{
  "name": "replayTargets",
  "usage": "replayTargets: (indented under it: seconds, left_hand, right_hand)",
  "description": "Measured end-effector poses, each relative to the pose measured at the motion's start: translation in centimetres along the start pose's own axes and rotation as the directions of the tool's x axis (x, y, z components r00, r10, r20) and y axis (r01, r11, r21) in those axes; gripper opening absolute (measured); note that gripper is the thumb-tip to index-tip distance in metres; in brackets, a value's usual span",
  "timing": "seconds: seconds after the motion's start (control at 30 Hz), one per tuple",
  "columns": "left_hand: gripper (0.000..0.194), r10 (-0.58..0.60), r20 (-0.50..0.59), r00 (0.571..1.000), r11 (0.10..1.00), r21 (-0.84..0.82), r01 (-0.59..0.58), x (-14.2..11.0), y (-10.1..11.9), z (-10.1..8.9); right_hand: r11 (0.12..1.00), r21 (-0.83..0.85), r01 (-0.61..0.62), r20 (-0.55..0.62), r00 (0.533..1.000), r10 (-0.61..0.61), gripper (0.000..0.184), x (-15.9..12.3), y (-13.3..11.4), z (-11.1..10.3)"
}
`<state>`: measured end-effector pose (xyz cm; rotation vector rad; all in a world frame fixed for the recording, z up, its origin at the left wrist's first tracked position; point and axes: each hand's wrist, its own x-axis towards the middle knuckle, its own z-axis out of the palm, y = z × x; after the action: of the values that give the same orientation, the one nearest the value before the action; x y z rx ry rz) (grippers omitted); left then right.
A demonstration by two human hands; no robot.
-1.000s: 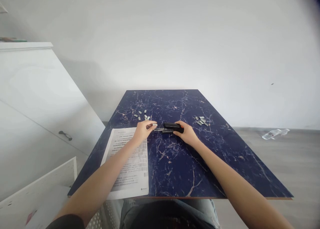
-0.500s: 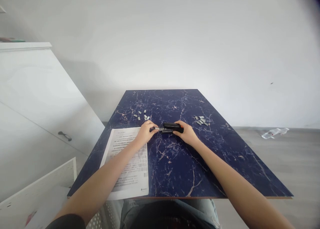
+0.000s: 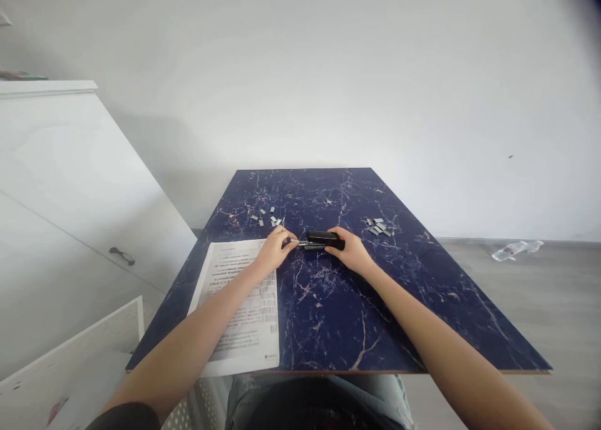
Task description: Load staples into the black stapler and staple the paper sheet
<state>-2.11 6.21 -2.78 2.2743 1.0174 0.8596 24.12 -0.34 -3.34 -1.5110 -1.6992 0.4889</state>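
Observation:
A black stapler (image 3: 320, 237) lies on its side or low on the dark blue tabletop, its head pointing left. My right hand (image 3: 348, 247) is closed around its right end, thumb on the near side and fingers on the far side. From the left end sticks out a thin metal rail (image 3: 300, 242), which the fingertips of my left hand (image 3: 274, 247) pinch. What sits inside the rail is too small to make out. Loose staple strips (image 3: 275, 221) are scattered just beyond my left hand, and a small pile of staple strips (image 3: 378, 227) lies beyond my right.
Printed sheets (image 3: 235, 348) rest on the table's left side, partly under my left forearm. The marble-patterned table (image 3: 323, 330) stands against a white wall. A white cabinet (image 3: 75, 167) is at the left, and a clear plastic wrapper (image 3: 514, 250) lies on the floor at right.

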Motion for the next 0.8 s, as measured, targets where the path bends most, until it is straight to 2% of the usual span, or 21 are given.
replayTargets:
  seconds: [0.27, 0.63, 0.8]
  left_hand:
    - [0.015, 0.006, 0.038, 0.999, 1.0, 0.01, -0.007, -0.01, 0.16, 0.02]
    - [0.014, 0.025, 0.006, 1.0, 1.0, 0.018, -0.025, -0.13, 0.68, -0.33]
    - [0.016, 0.027, 0.005, 1.0, 0.999, 0.035, -0.027, -0.16, 0.25, -0.44]
  right_hand:
    - [1.0, 0.0, 0.009, -0.004, 1.0, -0.009, 0.032, -0.06, -0.25, -0.07]
    - [1.0, 0.004, 0.003, 0.002, 1.0, -0.003, 0.033, -0.03, -0.16, -0.09]
    - [1.0, 0.001, 0.01, 0.006, 1.0, -0.01, 0.032, -0.04, -0.17, -0.13]
